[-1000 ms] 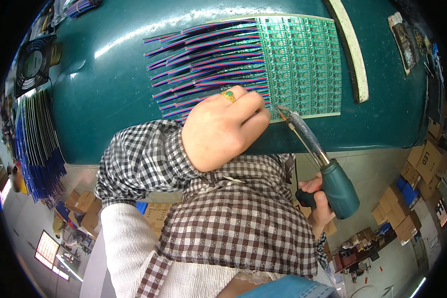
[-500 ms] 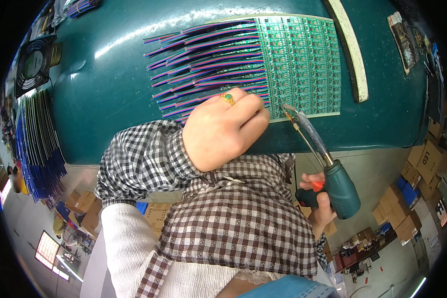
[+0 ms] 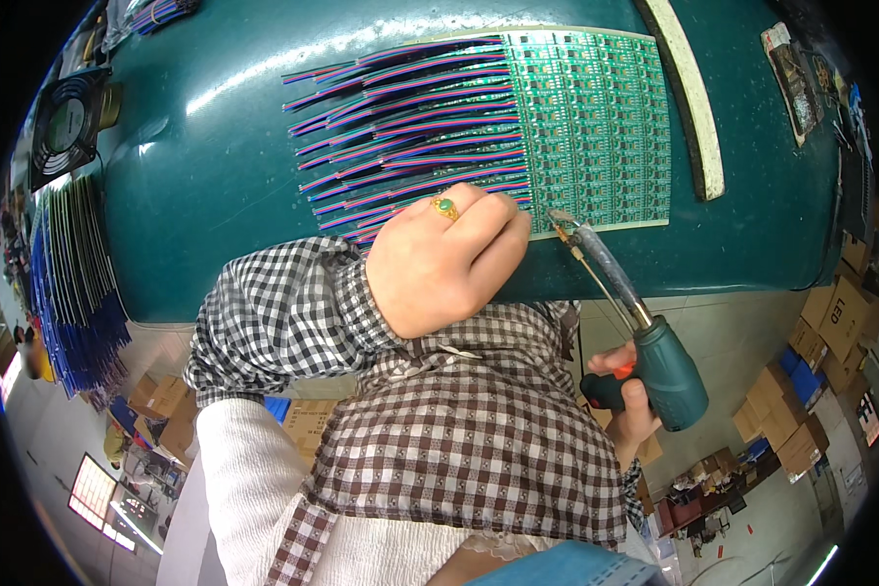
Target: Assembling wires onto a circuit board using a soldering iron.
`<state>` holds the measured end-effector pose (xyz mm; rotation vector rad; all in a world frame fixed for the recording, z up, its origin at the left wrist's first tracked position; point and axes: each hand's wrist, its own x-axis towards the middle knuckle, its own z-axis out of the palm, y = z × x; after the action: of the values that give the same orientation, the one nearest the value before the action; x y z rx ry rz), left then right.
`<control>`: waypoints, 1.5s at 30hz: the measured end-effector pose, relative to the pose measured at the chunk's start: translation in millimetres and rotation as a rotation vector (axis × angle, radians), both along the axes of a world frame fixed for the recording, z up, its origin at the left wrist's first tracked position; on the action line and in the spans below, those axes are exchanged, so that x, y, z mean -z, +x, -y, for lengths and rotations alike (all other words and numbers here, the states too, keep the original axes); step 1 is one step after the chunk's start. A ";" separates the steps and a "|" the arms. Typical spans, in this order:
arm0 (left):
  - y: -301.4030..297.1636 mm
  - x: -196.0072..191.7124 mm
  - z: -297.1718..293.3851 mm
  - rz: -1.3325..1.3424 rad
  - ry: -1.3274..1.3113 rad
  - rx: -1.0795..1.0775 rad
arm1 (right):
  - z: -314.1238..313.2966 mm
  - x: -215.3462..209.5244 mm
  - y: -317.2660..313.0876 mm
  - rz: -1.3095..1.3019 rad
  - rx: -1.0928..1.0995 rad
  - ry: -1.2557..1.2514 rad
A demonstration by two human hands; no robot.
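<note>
My right hand (image 3: 635,410) grips a dark green soldering gun (image 3: 672,376) with a red trigger. Its long barrel and thin solder feed tube reach up and left, with the tip over the lower edge of a green circuit board panel (image 3: 596,127). Closed in a pinch, my left hand (image 3: 449,259), wearing a ring with a green stone, rests at the panel's lower left corner. Its fingertips are hidden, so what they hold cannot be made out. Multicoloured ribbon wires (image 3: 410,125) run in rows leftward from the panel's left edge; the lowest ones pass under this hand.
A green work mat (image 3: 205,215) covers the table. Right of the panel lies a curved pale strip (image 3: 689,98). A small fan (image 3: 66,127) stands at the left, above a hanging bundle of blue wires (image 3: 78,293). Cardboard boxes (image 3: 835,317) are stacked at the lower right.
The soldering gun's tip has shifted slightly left and down, toward my left hand. My left hand has moved down a little, still pinched.
</note>
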<state>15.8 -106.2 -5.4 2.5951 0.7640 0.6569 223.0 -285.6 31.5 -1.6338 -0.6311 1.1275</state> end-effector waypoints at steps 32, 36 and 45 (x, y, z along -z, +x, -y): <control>3.0 -3.1 2.1 -0.048 -0.023 -0.021 | 3.2 3.7 0.3 -0.030 -0.064 0.007; 3.5 -2.2 1.9 -0.029 -0.020 -0.032 | 2.3 3.5 1.2 -0.039 -0.073 -0.002; 4.4 -0.7 2.7 -0.018 -0.021 -0.043 | 4.9 5.2 1.0 -0.047 -0.077 -0.018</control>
<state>20.1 -108.8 -4.7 2.5757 0.8301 0.6350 224.0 -290.5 26.3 -1.6050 -0.6603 1.2270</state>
